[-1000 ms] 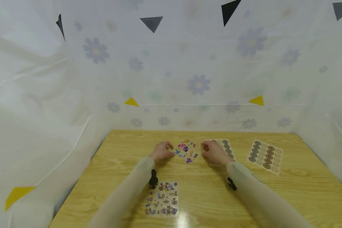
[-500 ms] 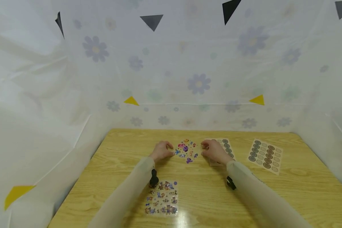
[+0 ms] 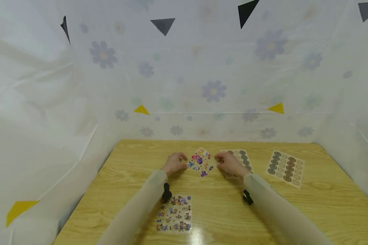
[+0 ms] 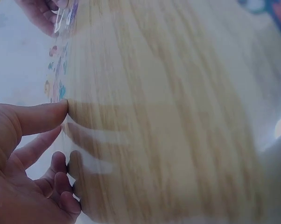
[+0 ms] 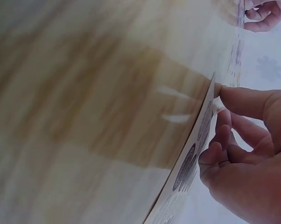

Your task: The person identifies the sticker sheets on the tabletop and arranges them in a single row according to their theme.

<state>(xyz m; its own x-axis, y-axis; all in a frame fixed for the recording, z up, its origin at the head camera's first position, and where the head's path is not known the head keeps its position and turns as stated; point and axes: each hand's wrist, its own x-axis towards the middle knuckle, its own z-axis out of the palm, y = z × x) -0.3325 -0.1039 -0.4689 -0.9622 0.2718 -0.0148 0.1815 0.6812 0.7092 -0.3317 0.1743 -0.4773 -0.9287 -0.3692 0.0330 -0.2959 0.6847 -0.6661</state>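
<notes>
A clear sticker sheet with colourful flower and butterfly shapes [image 3: 200, 161] lies between my two hands near the back of the table. My left hand [image 3: 174, 162] pinches its left edge between thumb and index finger, the other fingers curled close to the tabletop. At the opposite edge, my right hand [image 3: 230, 163] pinches it the same way. In the right wrist view, that hand [image 5: 252, 135] is over a sheet of round coin-like stickers [image 5: 185, 168], which it partly hides in the head view.
Further right lies a second sheet of round stickers [image 3: 285, 168], turned at an angle. A clear sheet of cartoon-animal stickers [image 3: 174, 214] is near the front, its upper left corner beside my left wrist. White flower-printed curtains [image 3: 214, 68] enclose the wooden table [image 3: 331, 204] on three sides.
The flower sticker sheet has shifted slightly and its outline now catches the light at the top corner. My right fingertips have come slightly left; the left hand is nearly still.
</notes>
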